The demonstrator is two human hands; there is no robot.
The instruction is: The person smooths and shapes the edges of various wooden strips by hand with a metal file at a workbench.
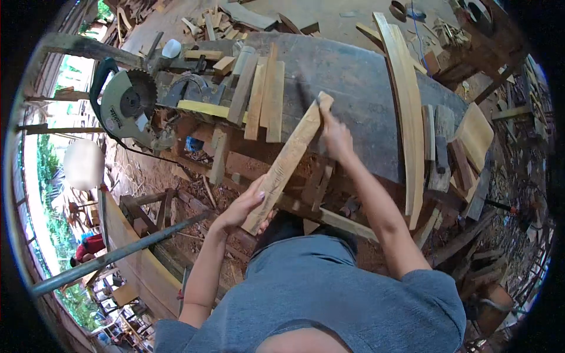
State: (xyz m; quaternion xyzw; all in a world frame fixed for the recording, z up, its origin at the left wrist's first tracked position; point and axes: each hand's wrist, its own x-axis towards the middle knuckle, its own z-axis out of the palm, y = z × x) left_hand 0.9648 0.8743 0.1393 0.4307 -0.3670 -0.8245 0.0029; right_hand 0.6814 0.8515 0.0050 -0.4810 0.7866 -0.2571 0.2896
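Bracing hand: left hand (240,207), clamped on the lower end of a piece of wood (287,162), thumb on the face turned up, fingertips showing past the other edge.
Upper hand: right hand (336,140), at the wood's upper end and appearing curled; whether it grips the wood or a handle cannot be told.
Hands: well apart, one at each end.
Wood: slanted before the body, upper end over the desk (359,76), lower end near the shirt (300,282); contact with the desk edge not confirmed.
Dark streak: blurred, just beside the upper end; nature not determined.
Markings: dark strokes across the lower part, left uncovered by the left hand.
Good practice: in judgement, a firm low grip and a steady slant serve best; resting the wood on the desk edge would reduce wobble.
Finger safety: left fingertips are best kept low, clear of the upper end.
Circular saw (130,109): beyond the desk's left end, blade exposed; sleeves and elbows best held away.
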